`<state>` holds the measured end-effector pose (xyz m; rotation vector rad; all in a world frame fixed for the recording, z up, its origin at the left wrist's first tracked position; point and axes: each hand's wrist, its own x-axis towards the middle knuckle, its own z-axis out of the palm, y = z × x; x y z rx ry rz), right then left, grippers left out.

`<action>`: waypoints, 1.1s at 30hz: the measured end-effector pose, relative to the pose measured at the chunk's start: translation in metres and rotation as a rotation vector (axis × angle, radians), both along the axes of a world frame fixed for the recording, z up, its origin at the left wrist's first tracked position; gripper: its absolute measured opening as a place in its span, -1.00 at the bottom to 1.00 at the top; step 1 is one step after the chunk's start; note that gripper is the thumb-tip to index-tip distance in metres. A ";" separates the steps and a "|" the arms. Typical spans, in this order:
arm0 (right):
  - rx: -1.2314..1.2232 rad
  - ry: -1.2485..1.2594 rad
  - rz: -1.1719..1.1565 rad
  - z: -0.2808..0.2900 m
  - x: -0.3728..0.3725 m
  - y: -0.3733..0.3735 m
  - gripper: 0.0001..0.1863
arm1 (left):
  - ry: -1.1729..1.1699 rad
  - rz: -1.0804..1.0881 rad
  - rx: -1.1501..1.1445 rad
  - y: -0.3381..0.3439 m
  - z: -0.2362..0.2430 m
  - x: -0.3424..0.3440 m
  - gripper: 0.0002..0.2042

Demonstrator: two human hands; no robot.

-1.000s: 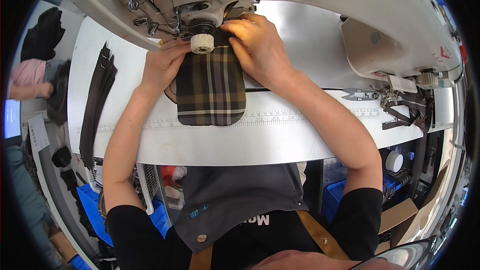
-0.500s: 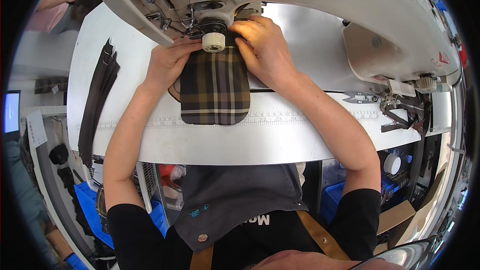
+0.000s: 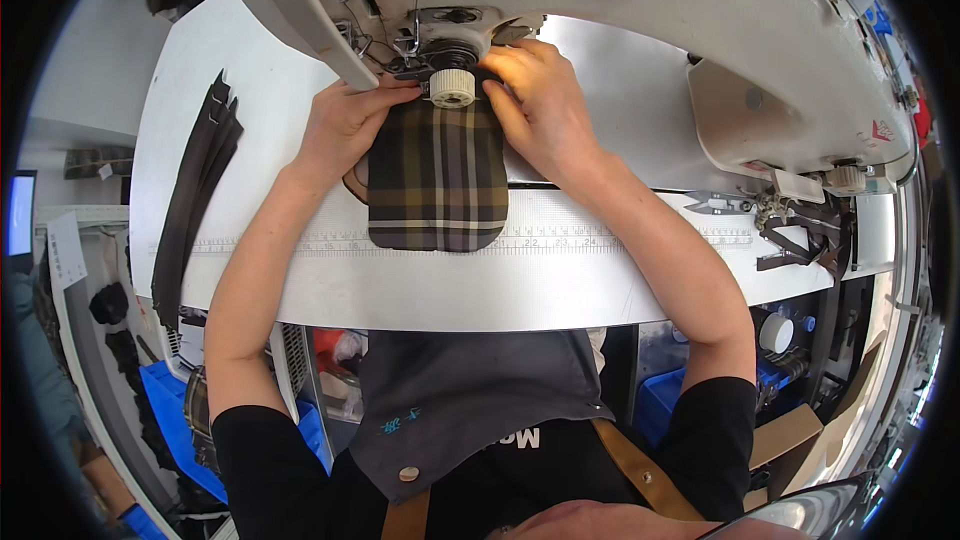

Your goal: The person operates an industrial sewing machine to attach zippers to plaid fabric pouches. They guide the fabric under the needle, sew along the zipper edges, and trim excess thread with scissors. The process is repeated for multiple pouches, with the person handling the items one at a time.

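Note:
A plaid fabric piece in dark, olive and white checks, with rounded near corners, lies under the head of a sewing machine. Its far edge is hidden below the machine's white knob. My left hand pinches the far left edge with thumb and forefinger, close to the needle area. On the far right edge, my right hand grips with thumb and bent fingers, the fingertips partly behind the machine head. A brown-rimmed layer peeks out beneath the fabric's left side.
Dark zipper-like strips lie on the white table at left. A ruler scale crosses its near part. Thread snips and black straps lie at right. Blue bins stand below.
The view has shifted slightly, so the machine head appears farther right. Both hands keep their hold at the fabric's far edge. A co-worker's arm at upper left has gone out of view.

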<state>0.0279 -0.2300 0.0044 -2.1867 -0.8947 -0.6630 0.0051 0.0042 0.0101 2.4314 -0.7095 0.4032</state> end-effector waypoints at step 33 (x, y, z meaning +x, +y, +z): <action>0.918 -0.057 -0.747 0.105 0.007 -0.450 -0.52 | -0.124 -0.048 -0.025 0.001 -0.007 0.004 -0.80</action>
